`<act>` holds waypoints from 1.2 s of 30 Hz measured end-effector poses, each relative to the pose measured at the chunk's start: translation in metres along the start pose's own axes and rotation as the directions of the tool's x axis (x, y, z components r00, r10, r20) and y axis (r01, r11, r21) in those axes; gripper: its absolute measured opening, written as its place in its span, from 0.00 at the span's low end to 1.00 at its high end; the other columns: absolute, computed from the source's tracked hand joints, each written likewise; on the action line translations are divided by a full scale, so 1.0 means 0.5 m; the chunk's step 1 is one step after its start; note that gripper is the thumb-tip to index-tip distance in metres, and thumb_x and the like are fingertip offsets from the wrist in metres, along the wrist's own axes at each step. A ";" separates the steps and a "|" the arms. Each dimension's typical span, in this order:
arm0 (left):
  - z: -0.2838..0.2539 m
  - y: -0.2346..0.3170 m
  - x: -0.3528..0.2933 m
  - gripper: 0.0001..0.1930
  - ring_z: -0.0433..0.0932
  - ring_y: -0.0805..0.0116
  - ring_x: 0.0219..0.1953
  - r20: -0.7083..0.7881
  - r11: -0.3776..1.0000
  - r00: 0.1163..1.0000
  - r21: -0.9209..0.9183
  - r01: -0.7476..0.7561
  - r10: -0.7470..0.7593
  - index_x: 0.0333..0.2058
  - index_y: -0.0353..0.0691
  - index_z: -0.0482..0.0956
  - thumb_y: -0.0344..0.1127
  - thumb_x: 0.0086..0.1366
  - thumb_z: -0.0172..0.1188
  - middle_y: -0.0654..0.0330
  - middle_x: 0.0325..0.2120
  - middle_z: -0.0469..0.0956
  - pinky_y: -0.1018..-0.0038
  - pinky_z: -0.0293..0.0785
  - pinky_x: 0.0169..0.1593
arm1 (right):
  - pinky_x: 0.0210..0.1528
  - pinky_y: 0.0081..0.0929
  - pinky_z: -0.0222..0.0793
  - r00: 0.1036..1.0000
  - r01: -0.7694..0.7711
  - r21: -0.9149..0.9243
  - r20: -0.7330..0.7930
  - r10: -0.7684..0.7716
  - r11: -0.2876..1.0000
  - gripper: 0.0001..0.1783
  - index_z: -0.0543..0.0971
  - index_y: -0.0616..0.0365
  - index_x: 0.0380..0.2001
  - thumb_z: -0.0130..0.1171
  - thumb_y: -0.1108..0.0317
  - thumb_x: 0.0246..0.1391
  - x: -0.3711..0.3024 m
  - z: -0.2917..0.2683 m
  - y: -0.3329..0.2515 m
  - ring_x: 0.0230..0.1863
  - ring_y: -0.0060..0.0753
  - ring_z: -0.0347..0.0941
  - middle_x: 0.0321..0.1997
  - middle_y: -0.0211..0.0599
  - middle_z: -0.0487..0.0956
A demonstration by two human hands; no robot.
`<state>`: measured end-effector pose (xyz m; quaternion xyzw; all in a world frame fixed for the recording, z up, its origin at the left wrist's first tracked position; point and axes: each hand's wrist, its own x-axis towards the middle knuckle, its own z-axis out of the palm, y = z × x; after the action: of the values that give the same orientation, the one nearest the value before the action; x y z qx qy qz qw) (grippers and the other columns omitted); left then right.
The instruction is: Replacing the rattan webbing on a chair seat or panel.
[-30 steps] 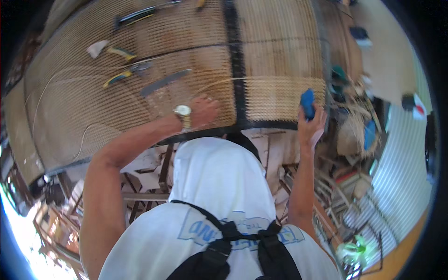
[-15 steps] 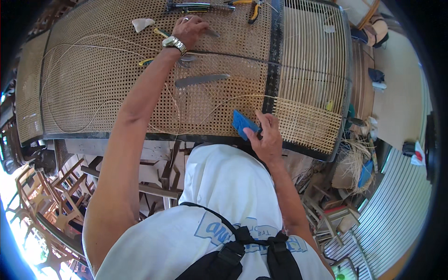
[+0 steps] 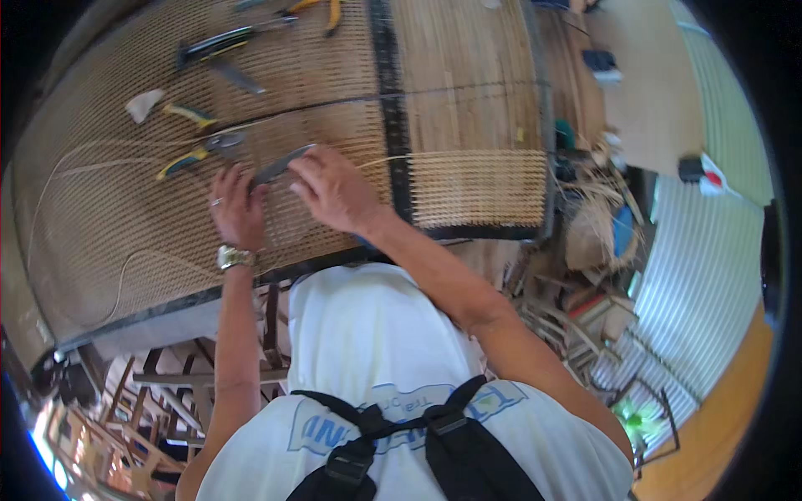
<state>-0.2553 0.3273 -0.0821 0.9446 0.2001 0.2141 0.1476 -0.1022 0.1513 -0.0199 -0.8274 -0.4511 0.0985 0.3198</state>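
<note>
My left hand (image 3: pixel 236 209), with a ring and a metal watch, is closed on the left end of a flat grey metal blade (image 3: pixel 282 164). My right hand (image 3: pixel 336 188) has its bent fingers closed at the blade's other end. The blade slants just over the woven cane panel (image 3: pixel 117 188). Beyond my left hand lie pliers with yellow-and-green handles (image 3: pixel 185 163). A second flat grey blade (image 3: pixel 239 77) rests farther off. Thin loose cane strands (image 3: pixel 134 259) curve across the panel's left side.
A dark hammer-like tool (image 3: pixel 217 45), orange-handled pliers (image 3: pixel 332 15) and a white chunk (image 3: pixel 144 105) lie at the far side. A dark strip (image 3: pixel 391 92) divides the panel from half-woven cane strands (image 3: pixel 476 63). Wooden chair frames (image 3: pixel 125 426) stand at lower left.
My left hand has come back from the far tools to the near blade. My right hand has left the blue piece and moved left to the blade, which is now held. The view has shifted.
</note>
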 end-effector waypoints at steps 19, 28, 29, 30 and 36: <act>0.033 0.405 0.041 0.10 0.82 0.68 0.39 0.632 0.348 0.773 -0.714 0.608 -0.053 0.44 0.38 0.82 0.31 0.66 0.68 0.61 0.37 0.83 0.72 0.78 0.45 | 0.45 0.23 0.77 0.817 -0.509 0.667 0.177 0.548 0.544 0.14 0.78 0.58 0.50 0.47 0.62 0.76 -0.185 -0.184 0.141 0.41 0.23 0.79 0.40 0.30 0.82; 0.204 0.369 0.099 0.13 0.79 0.46 0.46 0.388 0.990 0.916 -0.128 -0.057 0.103 0.43 0.39 0.81 0.39 0.64 0.67 0.51 0.49 0.77 0.57 0.76 0.49 | 0.28 0.23 0.74 0.577 -0.817 0.253 0.357 0.734 0.519 0.18 0.70 0.57 0.61 0.46 0.67 0.73 -0.218 -0.401 0.307 0.24 0.22 0.74 0.32 0.32 0.78; 0.208 0.375 0.098 0.13 0.79 0.46 0.45 0.441 0.989 0.896 -0.145 0.022 0.045 0.41 0.39 0.81 0.41 0.65 0.66 0.51 0.47 0.78 0.56 0.77 0.48 | 0.26 0.24 0.72 0.513 -0.857 0.214 0.438 0.738 0.469 0.18 0.70 0.57 0.62 0.46 0.67 0.73 -0.232 -0.400 0.297 0.23 0.21 0.74 0.31 0.32 0.78; 0.210 0.381 0.098 0.13 0.80 0.47 0.45 0.528 0.982 0.849 -0.154 0.111 -0.013 0.39 0.39 0.81 0.43 0.66 0.65 0.51 0.44 0.80 0.56 0.77 0.47 | 0.26 0.24 0.72 0.518 -0.854 0.205 0.436 0.736 0.479 0.18 0.70 0.57 0.62 0.46 0.67 0.73 -0.247 -0.392 0.286 0.23 0.21 0.74 0.31 0.32 0.78; 0.209 0.387 0.119 0.17 0.82 0.49 0.38 0.540 0.949 0.834 -0.192 0.251 -0.111 0.31 0.41 0.79 0.49 0.69 0.61 0.53 0.30 0.80 0.52 0.78 0.41 | 0.40 0.51 0.75 0.702 -0.691 0.092 0.320 0.636 0.717 0.15 0.72 0.57 0.56 0.49 0.71 0.68 -0.306 -0.291 0.255 0.35 0.55 0.82 0.31 0.49 0.82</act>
<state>-0.0965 0.1637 -0.0813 0.9166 0.2122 -0.0418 0.3364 -0.0373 -0.0862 -0.0049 -0.8756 -0.1469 0.3633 0.2824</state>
